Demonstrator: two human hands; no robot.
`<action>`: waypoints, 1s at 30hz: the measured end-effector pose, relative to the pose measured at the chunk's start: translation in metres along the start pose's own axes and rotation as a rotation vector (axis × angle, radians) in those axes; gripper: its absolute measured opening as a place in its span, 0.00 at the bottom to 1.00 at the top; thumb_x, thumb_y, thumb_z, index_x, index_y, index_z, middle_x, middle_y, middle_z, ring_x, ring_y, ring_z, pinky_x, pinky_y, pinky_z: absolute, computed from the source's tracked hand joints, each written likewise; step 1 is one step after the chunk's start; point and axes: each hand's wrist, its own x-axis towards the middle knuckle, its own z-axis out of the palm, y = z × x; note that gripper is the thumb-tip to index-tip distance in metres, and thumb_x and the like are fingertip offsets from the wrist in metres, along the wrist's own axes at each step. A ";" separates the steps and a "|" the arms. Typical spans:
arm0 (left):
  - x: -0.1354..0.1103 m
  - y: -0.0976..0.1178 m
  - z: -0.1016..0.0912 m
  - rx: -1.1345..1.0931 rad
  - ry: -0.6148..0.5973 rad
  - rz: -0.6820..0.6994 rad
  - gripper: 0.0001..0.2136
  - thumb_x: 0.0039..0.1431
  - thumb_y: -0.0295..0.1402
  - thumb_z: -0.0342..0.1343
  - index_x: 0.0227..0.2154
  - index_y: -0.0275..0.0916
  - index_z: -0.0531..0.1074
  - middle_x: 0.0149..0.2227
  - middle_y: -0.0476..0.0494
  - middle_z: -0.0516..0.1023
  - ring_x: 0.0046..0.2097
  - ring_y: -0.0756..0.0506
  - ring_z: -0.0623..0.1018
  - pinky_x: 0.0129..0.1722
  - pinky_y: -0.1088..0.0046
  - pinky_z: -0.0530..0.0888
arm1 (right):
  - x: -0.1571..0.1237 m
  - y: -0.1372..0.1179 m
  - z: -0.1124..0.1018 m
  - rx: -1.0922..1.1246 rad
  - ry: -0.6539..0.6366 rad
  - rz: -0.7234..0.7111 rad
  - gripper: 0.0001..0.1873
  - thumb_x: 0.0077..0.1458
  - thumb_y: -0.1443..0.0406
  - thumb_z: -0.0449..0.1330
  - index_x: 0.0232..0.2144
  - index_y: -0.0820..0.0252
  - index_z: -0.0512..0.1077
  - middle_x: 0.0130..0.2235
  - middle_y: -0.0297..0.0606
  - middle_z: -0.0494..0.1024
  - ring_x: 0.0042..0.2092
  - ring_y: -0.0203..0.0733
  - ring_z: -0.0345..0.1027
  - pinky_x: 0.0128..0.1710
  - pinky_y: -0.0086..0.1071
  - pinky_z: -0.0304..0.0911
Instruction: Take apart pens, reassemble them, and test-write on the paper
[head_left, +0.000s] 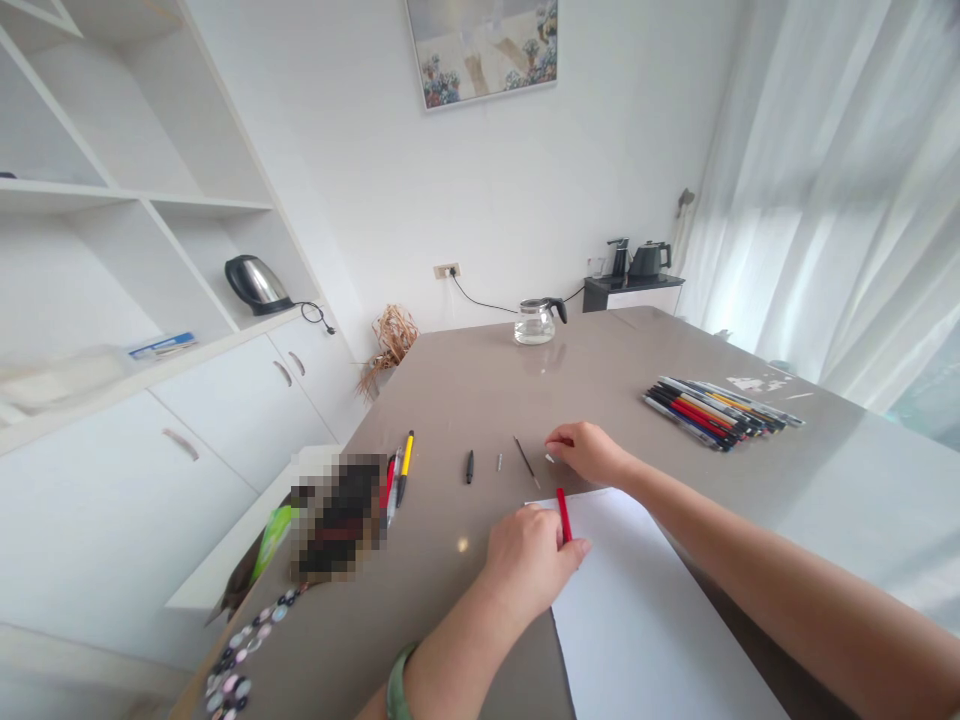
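Note:
My left hand (529, 560) is closed around a red pen barrel (564, 512), which points up and away over the top edge of a white sheet of paper (637, 600). Beyond the paper, my right hand (589, 452) rests at the tabletop with its fingers curled together. A tiny pale piece (550, 459) shows at its fingertips; whether they grip it is unclear. To the left of that hand lie a thin pen refill (526, 462), a small metal spring (499, 462) and a black pen part (470, 467), apart from one another.
Several pens (712, 412) lie bundled at the right. More pens (405, 465) lie at the left beside a pixelated dark item (341, 520) and a string of beads (247, 645). A glass pot (535, 325) stands at the table's far edge. White scraps (757, 383) lie far right.

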 end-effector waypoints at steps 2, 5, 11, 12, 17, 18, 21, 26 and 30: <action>0.000 0.000 0.000 0.001 0.005 0.002 0.14 0.49 0.45 0.47 0.22 0.41 0.69 0.27 0.46 0.71 0.27 0.46 0.70 0.23 0.74 0.60 | -0.012 -0.003 -0.002 -0.015 -0.011 0.034 0.15 0.49 0.58 0.49 0.25 0.60 0.71 0.24 0.35 0.73 0.26 0.34 0.62 0.23 0.25 0.54; 0.000 0.001 0.000 0.003 0.008 -0.012 0.13 0.48 0.44 0.48 0.22 0.40 0.68 0.27 0.46 0.71 0.27 0.46 0.71 0.22 0.74 0.60 | -0.032 -0.008 0.001 -0.054 -0.060 0.074 0.14 0.46 0.56 0.51 0.20 0.59 0.68 0.20 0.33 0.70 0.22 0.32 0.58 0.19 0.24 0.49; 0.000 0.002 0.000 0.010 -0.009 -0.022 0.11 0.47 0.44 0.50 0.22 0.40 0.67 0.26 0.48 0.70 0.27 0.48 0.70 0.22 0.75 0.58 | -0.042 -0.019 0.010 -0.082 -0.048 0.168 0.07 0.40 0.61 0.55 0.19 0.59 0.66 0.22 0.34 0.70 0.23 0.33 0.59 0.20 0.24 0.48; 0.000 0.002 -0.001 0.003 -0.012 -0.021 0.12 0.47 0.44 0.50 0.22 0.41 0.67 0.26 0.49 0.70 0.27 0.48 0.70 0.21 0.75 0.58 | -0.041 -0.019 0.009 -0.076 -0.050 0.177 0.05 0.40 0.63 0.55 0.19 0.59 0.66 0.22 0.34 0.70 0.24 0.33 0.59 0.20 0.24 0.48; 0.000 0.002 -0.001 -0.030 -0.012 -0.037 0.18 0.48 0.50 0.45 0.20 0.40 0.65 0.26 0.49 0.70 0.26 0.49 0.69 0.21 0.76 0.57 | -0.038 -0.014 0.002 -0.048 -0.059 0.185 0.04 0.39 0.65 0.55 0.22 0.59 0.68 0.24 0.33 0.71 0.25 0.33 0.61 0.20 0.23 0.50; 0.000 0.002 -0.001 -0.030 -0.013 -0.040 0.18 0.48 0.50 0.45 0.20 0.40 0.65 0.25 0.49 0.70 0.26 0.49 0.69 0.21 0.76 0.57 | -0.039 -0.013 0.001 -0.044 -0.056 0.187 0.06 0.39 0.63 0.55 0.23 0.58 0.68 0.25 0.33 0.71 0.25 0.33 0.61 0.20 0.23 0.50; 0.000 0.002 -0.001 -0.035 -0.024 -0.027 0.17 0.47 0.50 0.47 0.20 0.40 0.66 0.26 0.50 0.70 0.26 0.50 0.69 0.21 0.76 0.56 | -0.041 -0.012 0.001 -0.014 -0.057 0.190 0.12 0.38 0.58 0.57 0.25 0.58 0.69 0.25 0.34 0.71 0.25 0.34 0.61 0.21 0.25 0.51; -0.001 0.001 0.000 -0.042 -0.004 -0.025 0.17 0.46 0.49 0.48 0.20 0.40 0.66 0.26 0.49 0.70 0.26 0.49 0.69 0.21 0.76 0.56 | -0.041 -0.013 0.003 0.068 -0.070 0.181 0.02 0.35 0.68 0.57 0.18 0.60 0.69 0.22 0.33 0.71 0.25 0.34 0.61 0.21 0.24 0.50; -0.002 0.000 0.000 -0.046 0.040 0.004 0.21 0.49 0.53 0.41 0.20 0.39 0.66 0.24 0.47 0.70 0.26 0.48 0.69 0.20 0.76 0.55 | -0.039 -0.004 -0.008 0.174 -0.094 0.217 0.06 0.39 0.70 0.53 0.20 0.61 0.70 0.19 0.33 0.69 0.21 0.32 0.60 0.19 0.24 0.51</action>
